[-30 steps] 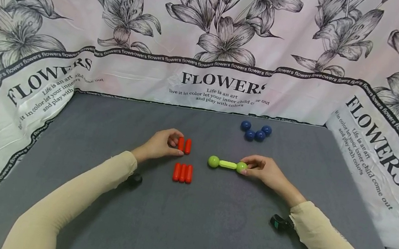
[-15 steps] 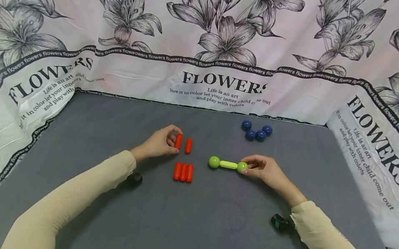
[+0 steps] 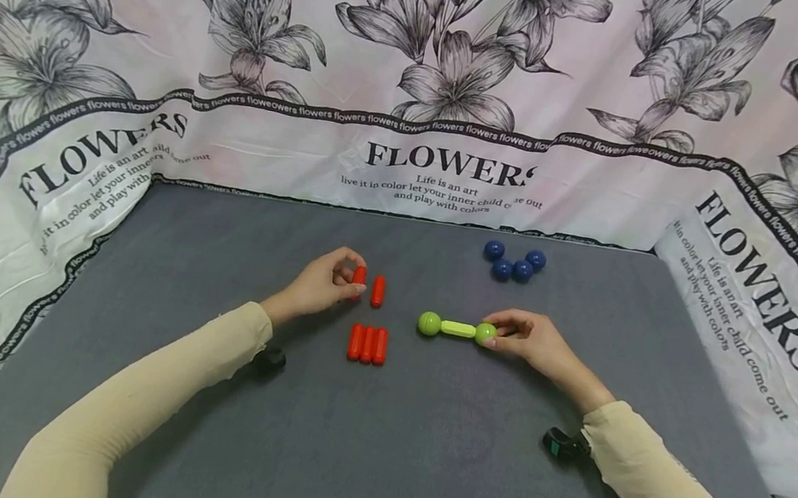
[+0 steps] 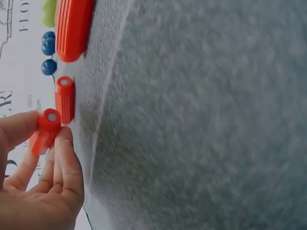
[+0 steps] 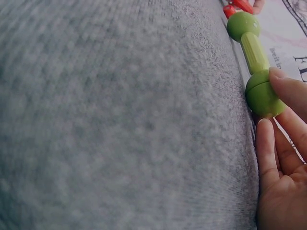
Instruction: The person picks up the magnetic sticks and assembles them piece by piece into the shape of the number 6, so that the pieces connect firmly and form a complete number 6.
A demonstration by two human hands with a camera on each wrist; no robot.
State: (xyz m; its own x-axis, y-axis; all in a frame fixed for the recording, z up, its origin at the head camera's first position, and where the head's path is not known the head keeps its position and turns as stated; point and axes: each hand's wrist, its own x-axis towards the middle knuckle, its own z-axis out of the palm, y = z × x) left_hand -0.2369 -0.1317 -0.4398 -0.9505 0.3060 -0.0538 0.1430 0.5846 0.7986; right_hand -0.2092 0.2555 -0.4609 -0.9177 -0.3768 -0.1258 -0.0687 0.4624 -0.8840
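Observation:
My left hand (image 3: 322, 283) pinches a red rod (image 4: 49, 120) between thumb and fingers; its end shows a pale round spot. Just right of it lies a second red rod (image 3: 378, 291) on the grey table. Nearer to me, three red rods (image 3: 367, 344) lie side by side in a row. With thumb and fingertips my right hand (image 3: 525, 339) holds the right-hand ball of a green dumbbell-shaped piece (image 3: 458, 329), two green balls joined by a lighter ribbed bar. In the right wrist view the thumb presses on the near green ball (image 5: 264, 96).
Several dark blue balls (image 3: 502, 270) sit in a cluster at the back right of the grey table (image 3: 402, 451). Behind and along the sides hangs a white cloth (image 3: 268, 148) with flower prints. Black wrist cameras (image 3: 561, 444) hang under both forearms.
My left hand has drawn one red rod slightly left, away from its neighbour, and the rod has tilted in the fingers. My right hand and the green piece stay in place.

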